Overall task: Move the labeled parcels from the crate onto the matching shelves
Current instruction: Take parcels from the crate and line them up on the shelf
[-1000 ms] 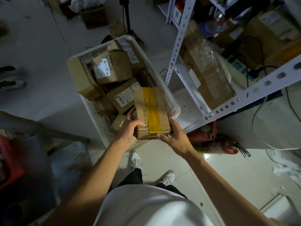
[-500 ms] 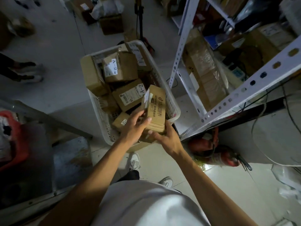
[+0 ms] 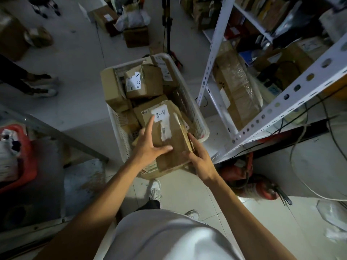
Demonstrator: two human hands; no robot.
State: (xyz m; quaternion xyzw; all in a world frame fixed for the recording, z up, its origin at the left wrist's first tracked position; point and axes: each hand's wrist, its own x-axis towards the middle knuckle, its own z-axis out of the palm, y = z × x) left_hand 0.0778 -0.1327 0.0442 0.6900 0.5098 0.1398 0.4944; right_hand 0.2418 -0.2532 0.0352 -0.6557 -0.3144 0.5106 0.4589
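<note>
A white plastic crate (image 3: 190, 102) on the floor holds several brown cardboard parcels. Over its near end I hold a flat parcel (image 3: 175, 150) with a white "A-2" label facing up. My left hand (image 3: 148, 149) lies flat on its top, fingers straight, the index finger touching the label. My right hand (image 3: 200, 158) grips the parcel's right edge, with fingers curled beneath it. Another parcel (image 3: 148, 85) marked "A-2" lies further back in the crate. The white metal shelves (image 3: 210, 59) stand to the right of the crate.
A red fire extinguisher (image 3: 260, 188) lies on the floor under the shelf corner. The lower shelves hold a plastic-wrapped box (image 3: 234, 85) and cables. A red bin (image 3: 28, 162) sits at left. Another person's feet (image 3: 44, 87) and a stand pole (image 3: 167, 25) are beyond the crate.
I have turned the parcel over: the yellow-taped side showed first, then a printed side, and now the "A-2" label faces up. My left hand moved from its side onto the top.
</note>
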